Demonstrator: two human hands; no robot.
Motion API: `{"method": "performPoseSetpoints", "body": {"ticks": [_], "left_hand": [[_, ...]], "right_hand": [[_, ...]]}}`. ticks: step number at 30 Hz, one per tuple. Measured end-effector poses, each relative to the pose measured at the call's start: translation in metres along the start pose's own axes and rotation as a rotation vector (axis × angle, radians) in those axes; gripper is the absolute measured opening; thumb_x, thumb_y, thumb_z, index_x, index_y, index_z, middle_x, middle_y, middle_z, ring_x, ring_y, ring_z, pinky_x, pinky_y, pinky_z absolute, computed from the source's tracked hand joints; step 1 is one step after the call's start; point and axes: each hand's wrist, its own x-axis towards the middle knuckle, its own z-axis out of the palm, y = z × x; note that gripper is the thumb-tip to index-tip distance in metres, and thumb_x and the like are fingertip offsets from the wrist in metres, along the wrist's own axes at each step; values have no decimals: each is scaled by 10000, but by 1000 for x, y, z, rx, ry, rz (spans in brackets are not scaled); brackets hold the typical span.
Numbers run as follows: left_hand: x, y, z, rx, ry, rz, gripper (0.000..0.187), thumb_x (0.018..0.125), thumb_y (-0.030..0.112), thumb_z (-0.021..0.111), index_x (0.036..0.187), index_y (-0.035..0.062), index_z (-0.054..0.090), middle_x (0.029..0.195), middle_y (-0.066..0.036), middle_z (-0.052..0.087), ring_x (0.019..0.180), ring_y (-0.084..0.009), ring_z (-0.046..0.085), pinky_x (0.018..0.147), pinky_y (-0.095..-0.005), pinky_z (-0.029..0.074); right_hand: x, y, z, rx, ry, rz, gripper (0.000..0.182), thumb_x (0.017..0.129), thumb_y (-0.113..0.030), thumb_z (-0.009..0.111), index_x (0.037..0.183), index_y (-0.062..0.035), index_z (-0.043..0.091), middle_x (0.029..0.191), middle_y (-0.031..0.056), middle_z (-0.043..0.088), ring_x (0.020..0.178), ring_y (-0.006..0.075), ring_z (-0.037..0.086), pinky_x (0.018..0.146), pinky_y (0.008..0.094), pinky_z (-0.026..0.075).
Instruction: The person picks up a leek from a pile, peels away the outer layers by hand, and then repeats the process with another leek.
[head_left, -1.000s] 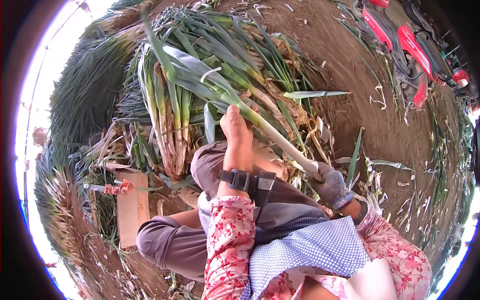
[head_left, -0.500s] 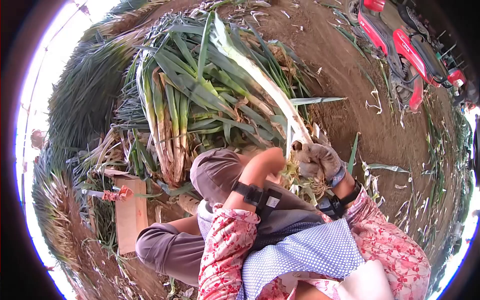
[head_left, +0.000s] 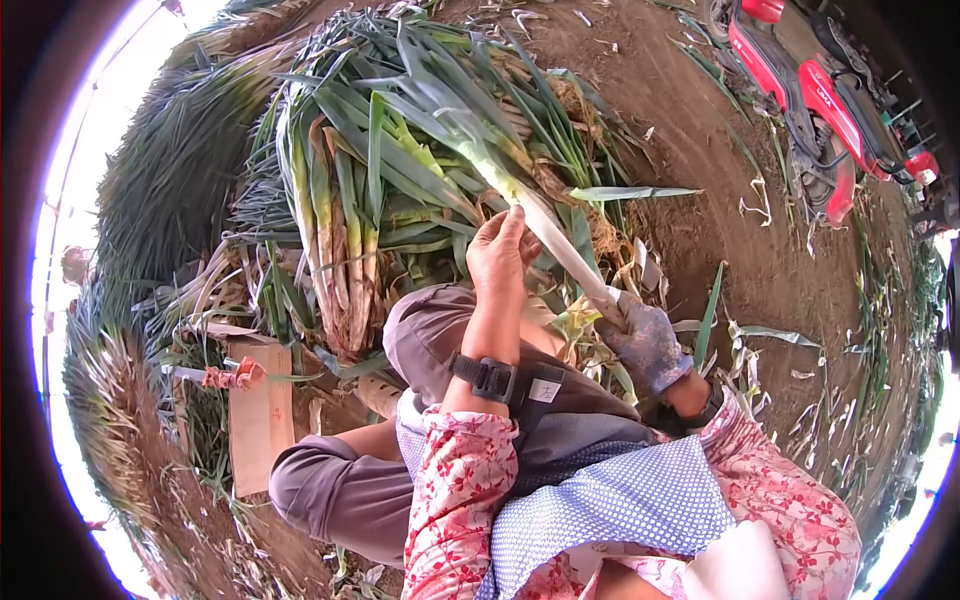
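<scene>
A long leek (head_left: 555, 240) lies slantwise in front of me, its green leaves pointing up and left over the heap. My gloved right hand (head_left: 648, 342) is closed round its lower white end. My bare left hand (head_left: 503, 250) touches the stalk higher up, thumb and fingers pinched at its edge where white turns green. Whether a strip of leaf is between those fingertips is too small to tell. Pale peeled leaves (head_left: 580, 325) lie below the stalk, beside my right hand.
A heap of leeks (head_left: 400, 160) spreads beyond my knees, with a larger pile (head_left: 175, 190) at the left. A cardboard piece (head_left: 260, 415) and a tool with a red-wrapped handle (head_left: 235, 374) are at the lower left. A red machine (head_left: 835, 105) stands at the upper right.
My left hand has moved up and left from the root end to the middle of the stalk. The leek has shifted, and my right hand now wraps round its lower end.
</scene>
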Motion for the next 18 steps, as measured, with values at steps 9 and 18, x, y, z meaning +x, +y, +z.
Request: {"method": "performPoseSetpoints", "body": {"ticks": [9,18], "left_hand": [[0,5,-3,256,118,-119,141,757,164,689,833,77,609,700,17,576,578,-72,530,480,-204,397],[2,5,-3,253,137,-144,141,739,167,682,776,67,589,663,27,537,522,-60,471,457,-203,394]], "right_hand": [[-1,7,5,-105,47,-66,295,794,-208,589,1027,-31,552,841,234,584,791,401,566,638,425,455],[-1,23,15,-115,122,-144,276,784,-209,609,971,-17,542,792,227,572,730,395,568,578,413,451]]}}
